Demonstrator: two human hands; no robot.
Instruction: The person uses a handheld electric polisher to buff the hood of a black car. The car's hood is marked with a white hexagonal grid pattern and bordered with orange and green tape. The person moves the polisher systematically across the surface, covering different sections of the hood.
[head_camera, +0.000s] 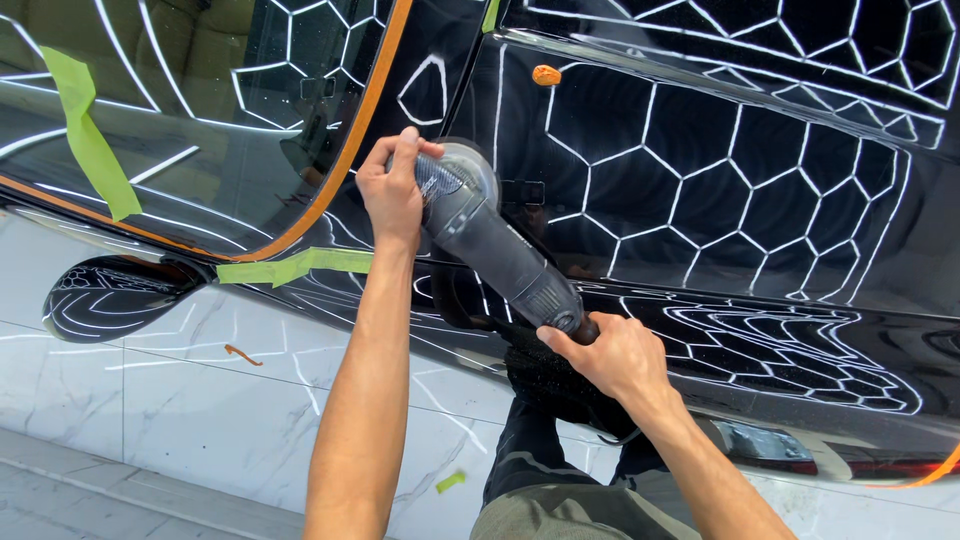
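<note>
Fingers (388, 165) of your left hand (392, 195) are wrapped over the rounded head of the grey electric polishing machine (490, 240), clamped down on it, while your right hand (615, 355) is closed around the rear end of its long barrel. You hold the machine slanted, its head up against the glossy black car body panel (700, 190), just right of the dark seam that runs down from the window. White hexagon-shaped light reflections spread across that panel. Left of your left hand lies the dark car window (200, 130), edged by an orange masking strip (350, 150), with green masking tape strips (295, 265) stuck on the glass and below it. A black side mirror (110, 295) juts out further left. Beneath your arms you see the white marbled floor tiles (220, 410), with a small green tape scrap (450, 481) lying on them.
</note>
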